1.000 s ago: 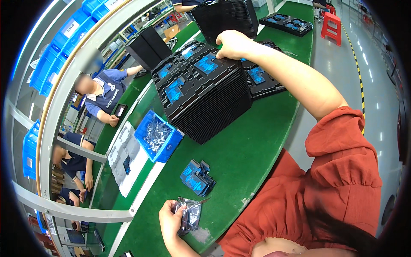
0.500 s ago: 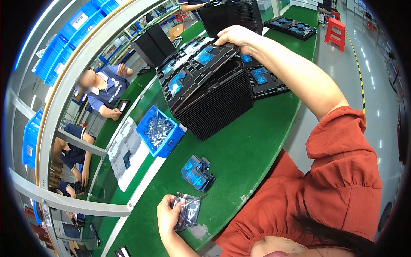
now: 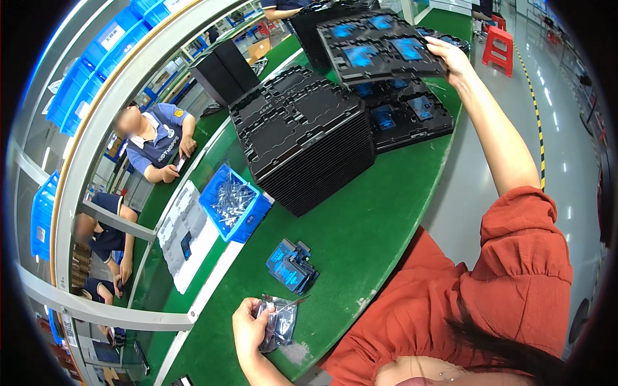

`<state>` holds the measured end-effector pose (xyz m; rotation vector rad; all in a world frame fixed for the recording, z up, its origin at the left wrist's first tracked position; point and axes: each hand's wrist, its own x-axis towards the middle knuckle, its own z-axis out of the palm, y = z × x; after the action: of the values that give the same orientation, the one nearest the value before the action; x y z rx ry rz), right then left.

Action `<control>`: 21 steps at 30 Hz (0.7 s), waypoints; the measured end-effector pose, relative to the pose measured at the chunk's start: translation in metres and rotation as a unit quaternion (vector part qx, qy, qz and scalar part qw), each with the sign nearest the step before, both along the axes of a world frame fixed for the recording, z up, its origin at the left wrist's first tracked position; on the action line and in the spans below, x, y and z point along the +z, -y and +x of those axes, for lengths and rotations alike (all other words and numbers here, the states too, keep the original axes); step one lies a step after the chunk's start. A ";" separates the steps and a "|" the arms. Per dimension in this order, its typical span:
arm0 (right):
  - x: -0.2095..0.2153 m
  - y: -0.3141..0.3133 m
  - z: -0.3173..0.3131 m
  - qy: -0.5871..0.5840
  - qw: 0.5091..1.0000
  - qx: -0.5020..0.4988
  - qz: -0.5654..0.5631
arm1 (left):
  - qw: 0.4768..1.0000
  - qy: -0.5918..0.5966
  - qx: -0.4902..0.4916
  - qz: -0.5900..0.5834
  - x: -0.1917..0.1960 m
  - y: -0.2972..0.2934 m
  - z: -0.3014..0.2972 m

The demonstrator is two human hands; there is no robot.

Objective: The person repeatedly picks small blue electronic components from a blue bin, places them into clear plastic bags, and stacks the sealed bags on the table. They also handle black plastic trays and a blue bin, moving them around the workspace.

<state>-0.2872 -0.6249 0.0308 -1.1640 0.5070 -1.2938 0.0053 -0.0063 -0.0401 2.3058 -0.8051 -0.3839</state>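
Observation:
My right hand [image 3: 452,59] grips the right edge of a black plastic tray [image 3: 399,69], fingers closed on its rim. The tray hangs tilted above the table and carries several blue-filmed parts [image 3: 358,56]. Left of it stands a tall stack of black trays [image 3: 315,157], its top tray bare. My left hand [image 3: 250,328] is closed near the table's front edge, pinching a thin metal tool like tweezers [image 3: 293,302]. Under those fingers lies a shiny clear plastic bag [image 3: 282,327]. Just beyond it sits a small pile of blue-filmed parts [image 3: 291,265].
A blue bin [image 3: 241,209] of small metal pieces stands beside the stack. Under the held tray, other loaded trays [image 3: 412,125] lie on the green table [image 3: 360,238]. Black boxes [image 3: 225,71] stand farther back. Co-workers [image 3: 161,138] sit across, behind a metal frame [image 3: 116,309].
My right hand has lifted the loaded top tray off the stack and carried it right and away, baring the tray beneath. My left hand has barely moved.

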 end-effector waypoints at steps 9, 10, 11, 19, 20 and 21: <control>-0.089 -0.011 -0.015 -0.117 0.991 -0.049 0.030 | 1.000 -0.006 0.013 -0.008 0.001 0.001 -0.002; -0.095 -0.014 -0.015 -0.145 0.986 -0.069 0.036 | 1.000 -0.012 0.015 -0.011 0.001 0.000 -0.001; -0.099 -0.017 -0.017 -0.197 0.974 -0.112 -0.003 | 1.000 -0.018 0.017 -0.014 0.001 0.000 -0.001; -0.107 -0.031 -0.046 -0.446 0.867 -0.119 -0.187 | 1.000 -0.019 0.016 -0.010 0.002 0.001 -0.002; -0.104 -0.032 -0.045 -0.474 0.849 -0.115 -0.204 | 1.000 -0.008 0.013 -0.001 0.007 0.003 -0.005; -0.099 -0.033 -0.045 -0.502 0.829 -0.114 -0.219 | 1.000 0.003 0.007 0.009 0.009 0.005 -0.007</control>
<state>-0.3320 -0.5924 -0.0679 -2.2366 1.1772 -0.9119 -0.0014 -0.0116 -0.0307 2.3283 -0.7917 -0.3788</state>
